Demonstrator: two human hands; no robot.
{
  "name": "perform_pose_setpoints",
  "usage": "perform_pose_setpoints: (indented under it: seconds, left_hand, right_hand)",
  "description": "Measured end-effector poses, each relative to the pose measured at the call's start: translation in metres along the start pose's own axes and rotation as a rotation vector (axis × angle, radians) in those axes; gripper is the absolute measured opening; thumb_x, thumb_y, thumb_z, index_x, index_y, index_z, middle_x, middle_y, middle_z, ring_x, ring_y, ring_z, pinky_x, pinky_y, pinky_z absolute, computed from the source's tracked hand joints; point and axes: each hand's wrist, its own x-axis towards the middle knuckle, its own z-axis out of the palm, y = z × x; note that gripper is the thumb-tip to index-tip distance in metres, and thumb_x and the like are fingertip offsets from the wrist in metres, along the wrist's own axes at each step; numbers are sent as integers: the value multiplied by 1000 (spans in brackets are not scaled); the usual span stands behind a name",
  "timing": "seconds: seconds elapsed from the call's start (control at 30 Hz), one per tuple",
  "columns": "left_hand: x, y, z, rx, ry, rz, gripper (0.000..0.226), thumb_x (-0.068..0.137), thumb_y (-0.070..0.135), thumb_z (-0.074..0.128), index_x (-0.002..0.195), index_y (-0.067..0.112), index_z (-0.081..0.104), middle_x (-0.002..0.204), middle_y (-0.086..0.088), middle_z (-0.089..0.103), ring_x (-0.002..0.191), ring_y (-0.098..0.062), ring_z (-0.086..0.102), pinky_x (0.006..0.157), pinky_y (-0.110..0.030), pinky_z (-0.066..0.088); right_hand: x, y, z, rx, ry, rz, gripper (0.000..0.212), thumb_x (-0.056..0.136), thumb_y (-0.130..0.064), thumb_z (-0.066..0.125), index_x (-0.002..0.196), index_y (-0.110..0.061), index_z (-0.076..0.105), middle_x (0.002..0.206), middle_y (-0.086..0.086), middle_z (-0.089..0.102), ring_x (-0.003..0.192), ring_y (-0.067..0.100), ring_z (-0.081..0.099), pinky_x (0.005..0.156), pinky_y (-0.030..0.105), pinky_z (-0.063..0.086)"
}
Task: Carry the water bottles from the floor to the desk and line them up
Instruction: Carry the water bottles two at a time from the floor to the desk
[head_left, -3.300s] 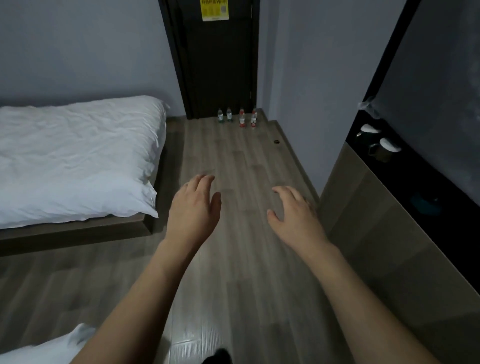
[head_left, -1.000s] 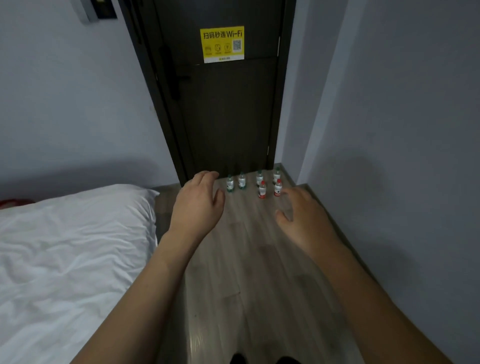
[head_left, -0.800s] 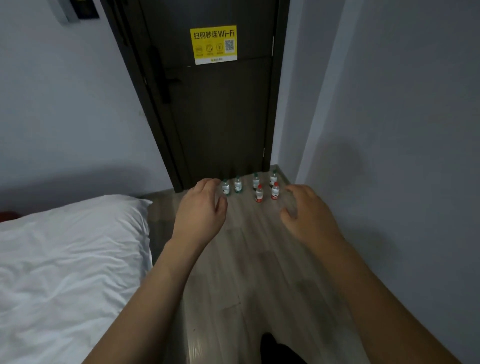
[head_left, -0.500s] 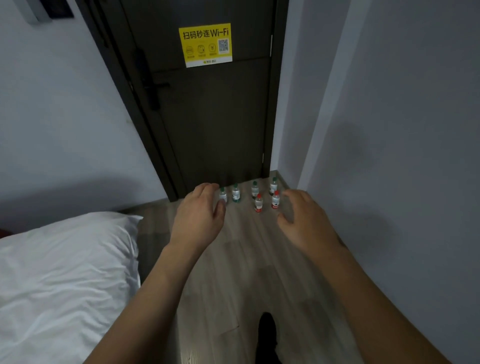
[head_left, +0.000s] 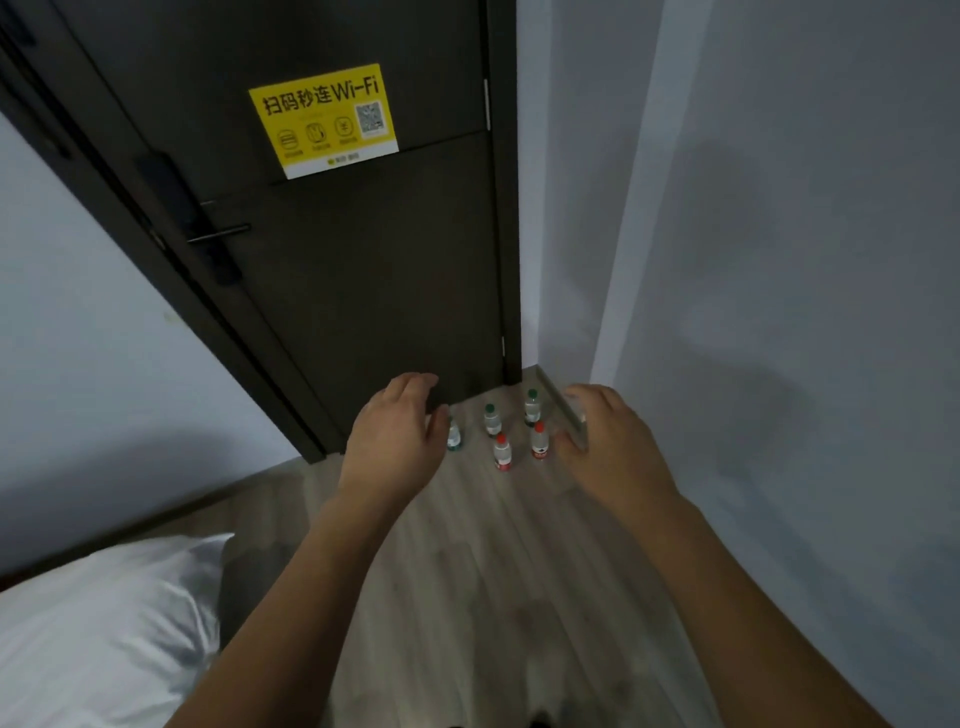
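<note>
Several small water bottles stand upright on the wooden floor at the foot of a dark door. Two have red caps: one (head_left: 502, 453) on the left and one (head_left: 540, 441) on the right. Behind them stand green-capped bottles (head_left: 491, 420), (head_left: 531, 407), and another (head_left: 454, 436) is partly hidden by my left hand. My left hand (head_left: 395, 441) and my right hand (head_left: 615, 452) are stretched forward with fingers apart, both empty and well short of the bottles. The desk is out of view.
The dark door (head_left: 337, 234) with a yellow Wi-Fi sticker (head_left: 324, 119) closes off the end of the passage. A grey wall (head_left: 779, 312) runs along the right. A bed with white bedding (head_left: 104, 634) fills the lower left. Wooden floor (head_left: 467, 597) lies between them.
I have walked closer to the door, so the bottles look larger and nearer. Both hands stay out in front, open and empty. The bed has slid down and left in view.
</note>
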Motion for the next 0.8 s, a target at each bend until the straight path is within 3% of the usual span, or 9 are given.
perform_pose_setpoints:
  seconds: [0.37, 0.53, 0.63, 0.8]
  left_hand:
    - [162, -42, 65, -40, -123, 0, 42, 98, 29, 52, 136, 12, 52, 136, -5, 54, 120, -25, 53, 96, -35, 43]
    - [262, -65, 99, -93, -195, 33, 42, 97, 28, 52, 137, 12, 51, 136, -7, 54, 120, -26, 53, 96, -36, 44]
    - [319, -68, 125, -132, -231, 55, 43, 98, 28, 52, 138, 13, 51, 137, -6, 54, 119, -25, 53, 96, -34, 42]
    - [390, -65, 171, -177, -307, 80, 41, 96, 27, 54, 134, 10, 54, 133, -9, 55, 116, -28, 56, 95, -35, 44]
  right_hand:
    - [159, 21, 38, -27, -70, 91, 51, 95, -35, 54, 141, -19, 41, 142, 3, 46, 120, 22, 52, 103, 39, 43]
    - [254, 17, 48, -59, -84, 146, 47, 95, -30, 55, 139, -16, 44, 138, 5, 50, 109, 21, 57, 100, 36, 44]
    - [310, 19, 52, -77, -95, 157, 47, 96, -29, 54, 139, -16, 44, 139, 5, 48, 113, 23, 56, 104, 38, 41]
    - [379, 48, 61, -52, -116, 216, 47, 95, -28, 55, 139, -16, 44, 135, 6, 50, 100, 23, 59, 99, 40, 45]
